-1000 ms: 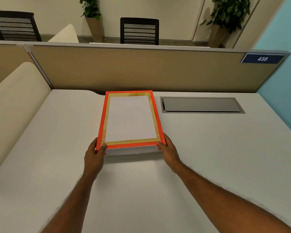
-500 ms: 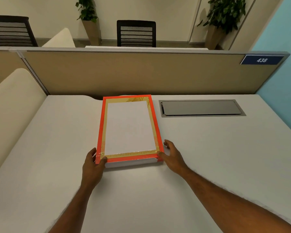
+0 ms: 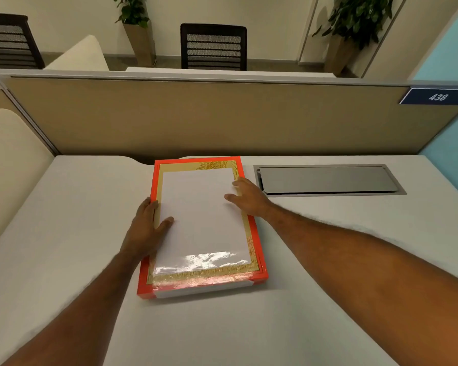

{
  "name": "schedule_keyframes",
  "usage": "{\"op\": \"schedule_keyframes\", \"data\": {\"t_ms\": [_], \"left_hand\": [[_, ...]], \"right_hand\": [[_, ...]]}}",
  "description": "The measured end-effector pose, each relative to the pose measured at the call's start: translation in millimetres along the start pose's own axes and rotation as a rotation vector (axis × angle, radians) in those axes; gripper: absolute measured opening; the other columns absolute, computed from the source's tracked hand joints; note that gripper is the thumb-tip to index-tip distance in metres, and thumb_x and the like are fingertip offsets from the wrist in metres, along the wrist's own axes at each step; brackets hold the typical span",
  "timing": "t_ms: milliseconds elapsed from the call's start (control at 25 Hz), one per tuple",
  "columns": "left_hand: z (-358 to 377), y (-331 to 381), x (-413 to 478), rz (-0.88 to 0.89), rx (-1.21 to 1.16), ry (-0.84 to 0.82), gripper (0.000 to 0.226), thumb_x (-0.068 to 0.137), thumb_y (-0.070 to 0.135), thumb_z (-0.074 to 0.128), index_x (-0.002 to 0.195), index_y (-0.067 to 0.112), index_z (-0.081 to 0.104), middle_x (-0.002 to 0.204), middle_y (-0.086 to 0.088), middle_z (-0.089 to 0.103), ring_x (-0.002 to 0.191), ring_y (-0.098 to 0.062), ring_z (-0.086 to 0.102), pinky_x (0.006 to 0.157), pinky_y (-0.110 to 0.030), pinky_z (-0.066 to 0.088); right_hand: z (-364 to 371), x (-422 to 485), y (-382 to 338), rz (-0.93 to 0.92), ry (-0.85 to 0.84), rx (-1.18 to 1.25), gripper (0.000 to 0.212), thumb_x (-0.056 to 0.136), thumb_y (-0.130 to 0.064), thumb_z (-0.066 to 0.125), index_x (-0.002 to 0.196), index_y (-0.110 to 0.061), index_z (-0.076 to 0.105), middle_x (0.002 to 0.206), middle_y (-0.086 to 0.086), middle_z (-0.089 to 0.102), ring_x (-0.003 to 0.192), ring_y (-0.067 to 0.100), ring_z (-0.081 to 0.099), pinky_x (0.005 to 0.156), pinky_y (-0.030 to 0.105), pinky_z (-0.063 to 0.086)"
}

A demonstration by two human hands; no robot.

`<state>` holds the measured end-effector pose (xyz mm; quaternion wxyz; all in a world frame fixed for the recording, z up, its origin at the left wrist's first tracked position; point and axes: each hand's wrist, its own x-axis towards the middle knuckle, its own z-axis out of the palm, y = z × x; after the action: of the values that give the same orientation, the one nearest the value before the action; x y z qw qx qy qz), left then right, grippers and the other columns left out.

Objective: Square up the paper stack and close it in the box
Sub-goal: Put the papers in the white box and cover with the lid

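Both hands moved up from the box's near corners & now lie on top. Left hand (image 3: 146, 228) is flat & open on the left edge of the red box (image 3: 204, 283), right hand (image 3: 249, 196) flat & open on its right edge. Box sits mid desk (image 3: 328, 273), lid on. Paper can't be seen, prob inside. Looks nearly done: just press lid down.

Both bare forearms reach forward. The left hand (image 3: 146, 223) lies flat, palm down, thumb spread toward the right. The right hand (image 3: 249, 197) lies palm down too, fingers loosely spread, pointing left.
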<state>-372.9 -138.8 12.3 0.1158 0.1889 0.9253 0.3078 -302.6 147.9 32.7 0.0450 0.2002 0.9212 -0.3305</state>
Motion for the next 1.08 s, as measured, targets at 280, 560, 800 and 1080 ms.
{"op": "schedule_keyframes", "data": {"t_ms": [280,560,800,1080], "left_hand": [[3,11,58,0.034,0.132,-0.088,0.077,0.095,0.051,0.045,0.154,0.009,0.019,0.165,-0.006,0.012,0.15,-0.029,0.018,0.12,-0.046,0.021],[7,2,56,0.035,0.191,-0.129,0.082,0.093,0.056,0.045,0.156,0.016,0.012,0.166,-0.002,0.005,0.151,-0.028,0.015,0.119,-0.049,0.023],[17,-3,-3,0.094,0.285,-0.026,0.079,0.091,0.066,0.035,0.154,0.021,0.021,0.166,-0.003,0.008,0.152,-0.028,0.005,0.119,-0.053,0.015],[25,-7,-49,0.118,0.322,0.004,0.083,0.087,0.07,0.026,0.154,0.022,0.021,0.166,-0.003,0.008,0.153,-0.024,0.002,0.122,-0.053,0.009]], "right_hand": [[4,40,10,-0.038,-0.04,-0.161,0.069,0.094,-0.054,0.046,0.152,-0.021,0.027,0.165,0.003,0.012,0.153,0.022,0.008,0.12,0.046,0.018],[7,24,9,-0.037,-0.052,-0.185,0.076,0.092,-0.058,0.047,0.153,-0.021,0.021,0.166,0.001,0.004,0.153,0.02,0.002,0.119,0.047,0.019],[51,-59,26,-0.165,0.074,-0.205,0.073,0.093,-0.061,0.04,0.153,-0.024,0.022,0.166,0.001,0.004,0.153,0.02,0.0,0.124,0.042,0.01],[72,-108,41,-0.189,0.169,-0.18,0.07,0.092,-0.059,0.04,0.151,-0.024,0.028,0.165,-0.003,0.011,0.153,0.014,0.005,0.119,0.031,0.009]]}}
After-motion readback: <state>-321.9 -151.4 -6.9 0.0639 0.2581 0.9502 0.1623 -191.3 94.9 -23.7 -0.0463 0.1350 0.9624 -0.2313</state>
